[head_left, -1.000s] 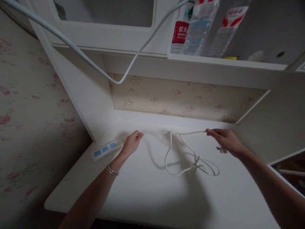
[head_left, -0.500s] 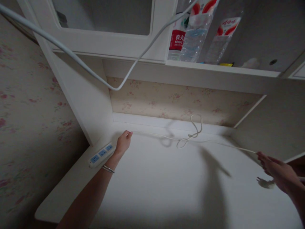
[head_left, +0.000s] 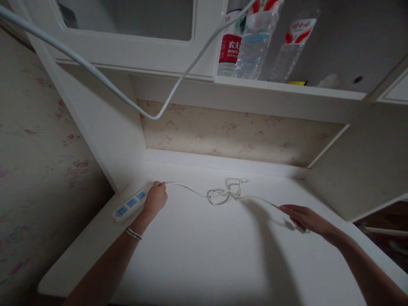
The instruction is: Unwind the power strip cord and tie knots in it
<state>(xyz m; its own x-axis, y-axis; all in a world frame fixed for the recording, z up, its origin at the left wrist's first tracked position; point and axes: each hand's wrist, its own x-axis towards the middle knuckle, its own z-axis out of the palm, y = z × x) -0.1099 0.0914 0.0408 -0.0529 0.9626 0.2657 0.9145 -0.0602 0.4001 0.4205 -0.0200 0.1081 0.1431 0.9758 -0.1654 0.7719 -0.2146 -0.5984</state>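
Note:
A white power strip (head_left: 130,207) with blue sockets lies at the left of the white desk. Just right of its end, my left hand (head_left: 156,196) is closed on the white cord (head_left: 188,187). The cord runs across the desk into a loose tangle of loops (head_left: 223,195) near the middle. On the right, my right hand (head_left: 299,216) has its fingers together round the cord beyond the tangle. Its plug end is not clearly visible, partly hidden under that hand.
A thick white cable (head_left: 111,87) hangs across the upper left, close to the camera. Above the desk (head_left: 204,255), a shelf (head_left: 287,89) holds plastic bottles (head_left: 255,51). Cabinet side panels (head_left: 111,123) flank the desk, and flowered wallpaper (head_left: 41,170) covers the left wall.
My right hand has moved left and inward with the cord. The cord has gone slacker, and its loops have dropped and spread on the desk. My left hand has shifted slightly left and down.

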